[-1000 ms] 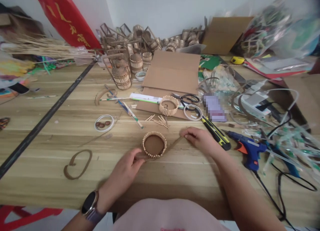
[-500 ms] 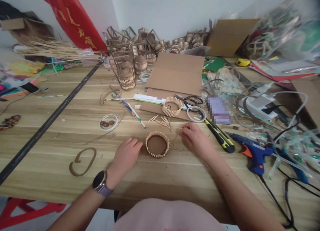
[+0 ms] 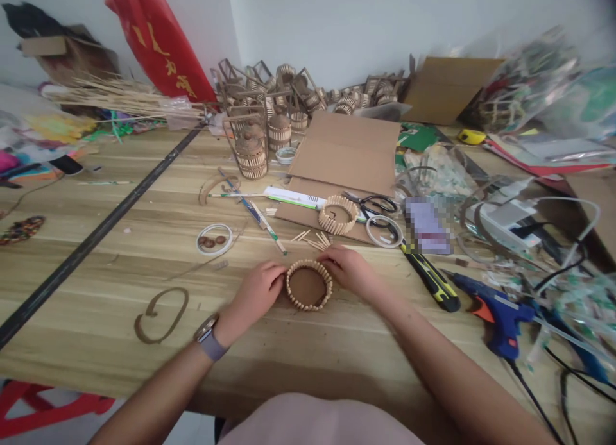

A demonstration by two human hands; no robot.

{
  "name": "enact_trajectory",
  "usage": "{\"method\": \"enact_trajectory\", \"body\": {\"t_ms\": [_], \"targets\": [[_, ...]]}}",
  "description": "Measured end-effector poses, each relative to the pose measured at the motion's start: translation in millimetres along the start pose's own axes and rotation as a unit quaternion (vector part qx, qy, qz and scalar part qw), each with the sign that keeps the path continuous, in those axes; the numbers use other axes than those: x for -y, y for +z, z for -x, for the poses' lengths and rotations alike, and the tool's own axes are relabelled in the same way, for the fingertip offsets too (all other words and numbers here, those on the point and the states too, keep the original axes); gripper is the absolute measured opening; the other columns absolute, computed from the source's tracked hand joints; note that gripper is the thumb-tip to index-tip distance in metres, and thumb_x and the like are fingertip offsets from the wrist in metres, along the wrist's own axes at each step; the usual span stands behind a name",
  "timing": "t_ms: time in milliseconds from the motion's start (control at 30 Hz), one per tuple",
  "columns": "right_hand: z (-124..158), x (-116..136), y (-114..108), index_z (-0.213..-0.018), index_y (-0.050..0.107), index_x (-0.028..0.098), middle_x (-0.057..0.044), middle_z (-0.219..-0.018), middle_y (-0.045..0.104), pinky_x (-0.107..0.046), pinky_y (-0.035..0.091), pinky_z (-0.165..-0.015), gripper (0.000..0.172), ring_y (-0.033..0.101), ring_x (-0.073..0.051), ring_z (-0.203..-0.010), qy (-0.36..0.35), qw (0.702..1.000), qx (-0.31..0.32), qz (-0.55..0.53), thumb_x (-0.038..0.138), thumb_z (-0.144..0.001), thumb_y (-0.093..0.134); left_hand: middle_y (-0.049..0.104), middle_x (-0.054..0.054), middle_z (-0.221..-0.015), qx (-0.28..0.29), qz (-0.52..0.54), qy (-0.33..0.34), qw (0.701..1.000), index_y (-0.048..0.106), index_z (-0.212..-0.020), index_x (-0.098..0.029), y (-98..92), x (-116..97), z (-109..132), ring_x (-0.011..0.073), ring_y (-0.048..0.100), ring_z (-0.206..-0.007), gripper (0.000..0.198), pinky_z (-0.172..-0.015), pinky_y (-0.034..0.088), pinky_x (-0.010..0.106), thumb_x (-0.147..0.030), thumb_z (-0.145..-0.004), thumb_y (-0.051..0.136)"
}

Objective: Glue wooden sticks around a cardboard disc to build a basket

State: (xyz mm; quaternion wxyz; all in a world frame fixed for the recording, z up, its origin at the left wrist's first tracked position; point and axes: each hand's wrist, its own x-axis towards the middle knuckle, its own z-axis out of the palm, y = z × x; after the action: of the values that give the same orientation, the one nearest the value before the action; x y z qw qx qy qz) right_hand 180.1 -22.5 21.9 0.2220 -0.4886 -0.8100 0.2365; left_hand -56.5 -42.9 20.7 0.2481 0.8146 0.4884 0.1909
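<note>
A small round basket [image 3: 309, 306] stands in front of me, its wall made of short wooden sticks round a brown cardboard base [image 3: 308, 286]. My left hand [image 3: 260, 292] is at its left side, thumb and fingers closed against the wall. At the upper right of the rim, my right hand [image 3: 350, 270] has its fingers pinched on the sticks; the fingertips are partly hidden. Just behind lie several loose short sticks [image 3: 317, 241]. A second stick ring [image 3: 338, 215] rests farther back on cardboard.
To the right lie a yellow-black utility knife [image 3: 433, 278], a blue glue gun [image 3: 500, 310] with a cord, and scissors [image 3: 380, 204]. At left are a brown strip loop [image 3: 161, 315] and a white tape ring [image 3: 214, 240] round several brown beads. Finished lidded baskets [image 3: 253, 156] stand behind.
My right hand has moved left, from apart to the basket's rim. My left hand has closed in on its left side. The whole view has shifted slightly.
</note>
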Motion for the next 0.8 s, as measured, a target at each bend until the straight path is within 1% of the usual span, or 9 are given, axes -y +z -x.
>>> {"method": "enact_trajectory", "body": {"t_ms": [200, 300, 433, 567, 633, 700, 800], "targets": [[-6, -3, -1, -0.097, 0.071, 0.02, -0.006, -0.096, 0.074, -0.03, 0.052, -0.079, 0.026, 0.067, -0.018, -0.088, -0.018, 0.995, 0.057, -0.075, 0.014, -0.088, 0.047, 0.067, 0.008, -0.109, 0.029, 0.095, -0.003, 0.995, 0.067, -0.11, -0.018, -3.2, -2, -2, 0.0212, 0.061, -0.103, 0.042, -0.093, 0.049, 0.035, -0.001, -0.08, 0.042], [-10, -6, -4, -0.098, 0.072, 0.02, -0.006, -0.096, 0.075, -0.031, 0.053, -0.08, 0.028, 0.068, -0.018, -0.088, -0.022, 0.991, 0.083, -0.102, 0.015, -0.087, 0.047, 0.066, 0.008, -0.11, 0.039, 0.119, 0.004, 0.992, 0.066, -0.113, -0.019, -3.2, -1, -3, 0.0211, 0.06, -0.105, 0.044, -0.095, 0.048, 0.036, -0.002, -0.08, 0.042], [-15, -6, -7, -0.099, 0.072, 0.018, -0.009, -0.102, 0.074, -0.032, 0.052, -0.087, 0.028, 0.067, -0.019, -0.094, -0.029, 0.986, 0.103, -0.128, 0.018, -0.087, 0.047, 0.064, 0.007, -0.116, 0.052, 0.136, 0.026, 0.989, 0.063, -0.118, -0.02, -3.2, 0, -5, 0.0209, 0.058, -0.111, 0.049, -0.1, 0.045, 0.037, -0.001, -0.078, 0.041], [-17, -4, -9, -0.1, 0.072, 0.017, -0.009, -0.104, 0.073, -0.033, 0.051, -0.089, 0.028, 0.067, -0.019, -0.097, -0.027, 0.982, 0.119, -0.146, 0.022, -0.089, 0.046, 0.062, 0.006, -0.121, 0.075, 0.151, 0.039, 0.985, 0.06, -0.123, -0.021, -8.1, -3, -6, 0.0212, 0.056, -0.116, 0.056, -0.102, 0.044, 0.037, -0.001, -0.074, 0.042], [-16, -2, -12, -0.102, 0.071, 0.017, -0.009, -0.105, 0.073, -0.033, 0.051, -0.089, 0.03, 0.067, -0.019, -0.097, -0.022, 0.98, 0.127, -0.151, 0.026, -0.091, 0.045, 0.064, 0.006, -0.119, 0.086, 0.162, 0.034, 0.982, 0.06, -0.123, -0.021, -11.8, -6, -5, 0.021, 0.055, -0.117, 0.055, -0.103, 0.044, 0.036, -0.002, -0.075, 0.042], [-14, 2, -14, -0.103, 0.071, 0.017, -0.008, -0.105, 0.073, -0.033, 0.051, -0.088, 0.033, 0.067, -0.019, -0.097, -0.01, 0.979, 0.132, -0.155, 0.031, -0.094, 0.043, 0.064, 0.005, -0.12, 0.092, 0.17, 0.022, 0.981, 0.06, -0.122, -0.021, -14.8, -9, -3, 0.0204, 0.055, -0.118, 0.048, -0.104, 0.043, 0.035, -0.007, -0.081, 0.041], [-9, 10, -17, -0.103, 0.071, 0.018, -0.006, -0.102, 0.074, -0.032, 0.051, -0.085, 0.037, 0.067, -0.02, -0.094, 0.005, 0.975, 0.151, -0.16, 0.039, -0.096, 0.041, 0.064, 0.006, -0.121, 0.089, 0.157, 0.002, 0.984, 0.062, -0.12, -0.021, -16.7, -15, 1, 0.0215, 0.055, -0.117, 0.034, -0.103, 0.042, 0.036, -0.025, -0.092, 0.043]]}}
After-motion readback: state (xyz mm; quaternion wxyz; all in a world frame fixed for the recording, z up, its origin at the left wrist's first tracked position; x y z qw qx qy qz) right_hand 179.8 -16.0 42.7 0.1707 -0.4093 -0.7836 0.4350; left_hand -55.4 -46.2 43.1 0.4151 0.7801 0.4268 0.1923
